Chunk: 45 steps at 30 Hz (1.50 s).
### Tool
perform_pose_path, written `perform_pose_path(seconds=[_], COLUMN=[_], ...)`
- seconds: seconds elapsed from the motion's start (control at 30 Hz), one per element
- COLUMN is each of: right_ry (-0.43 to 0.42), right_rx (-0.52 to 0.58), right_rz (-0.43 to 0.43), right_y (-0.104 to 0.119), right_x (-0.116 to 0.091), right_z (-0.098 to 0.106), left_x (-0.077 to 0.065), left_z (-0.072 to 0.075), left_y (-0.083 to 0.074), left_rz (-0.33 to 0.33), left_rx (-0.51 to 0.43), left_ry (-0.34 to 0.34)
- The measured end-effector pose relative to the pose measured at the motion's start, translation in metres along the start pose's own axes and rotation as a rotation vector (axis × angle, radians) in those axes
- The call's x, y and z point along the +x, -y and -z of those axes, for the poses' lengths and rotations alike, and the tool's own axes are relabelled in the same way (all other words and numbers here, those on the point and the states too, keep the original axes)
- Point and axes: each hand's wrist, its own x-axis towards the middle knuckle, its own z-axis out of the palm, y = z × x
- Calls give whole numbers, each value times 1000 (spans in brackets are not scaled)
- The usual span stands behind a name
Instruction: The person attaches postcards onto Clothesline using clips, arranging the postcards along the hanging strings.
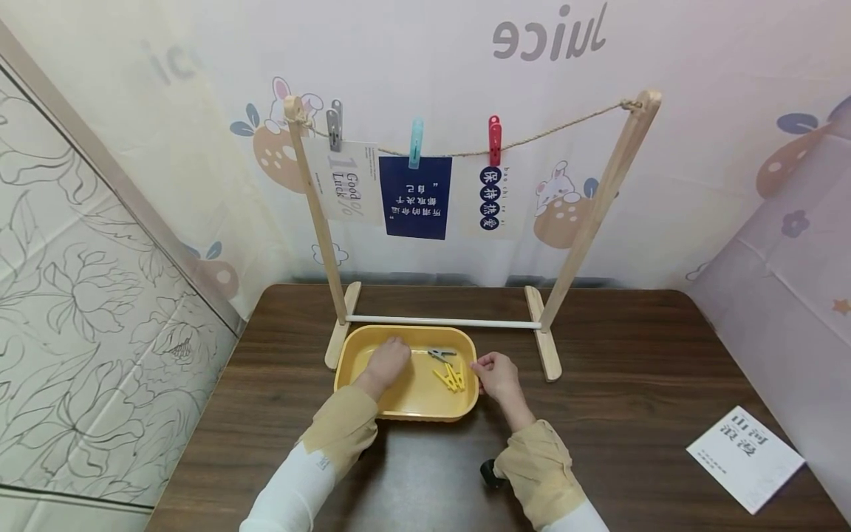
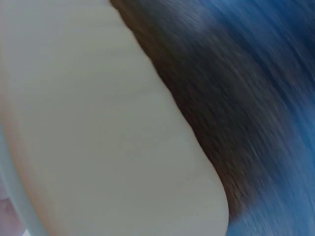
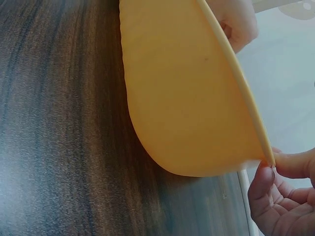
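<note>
A yellow plastic tray [image 1: 415,403] stands on the table. My right hand [image 1: 499,375] pinches its right rim between thumb and fingers; the right wrist view shows the thumb [image 3: 261,184] against the rim's edge. My left hand [image 1: 390,358] reaches down inside the tray at the left with fingers bent. Its fingertips are hidden, and I cannot tell whether it holds anything. In the tray's right half lie yellow clothespins [image 1: 452,379] and a grey clothespin [image 1: 440,355]. The tray's outer wall [image 2: 108,123] fills much of the left wrist view.
Behind the tray stands a wooden frame [image 1: 598,214] with a twine line. Grey [image 1: 335,127], light blue [image 1: 416,140] and red [image 1: 495,140] clothespins hold three cards on it, including a navy card [image 1: 417,196]. A white card [image 1: 746,458] lies at the table's right.
</note>
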Motion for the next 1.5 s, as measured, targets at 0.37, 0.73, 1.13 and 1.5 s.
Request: perform_pose_path(seconds=[0.37,0.73,1.13,1.5], right_ry=[-45,-92,-144,-168], right_rx=[-13,110,38,-92], right_rz=[21,48,101,129], right_y=[-5,-22,-44,-63], right_x=[0,-11,-23,-31], right_z=[-5,-4,26,60], left_x=[-10,-22,-34,-39], left_z=[6,3,10,13], left_y=[6,2,-7,-13], left_rz=[74,70,212,211], left_rx=[-233,-400,-615,-718], left_ry=[-67,-238,-317,-501])
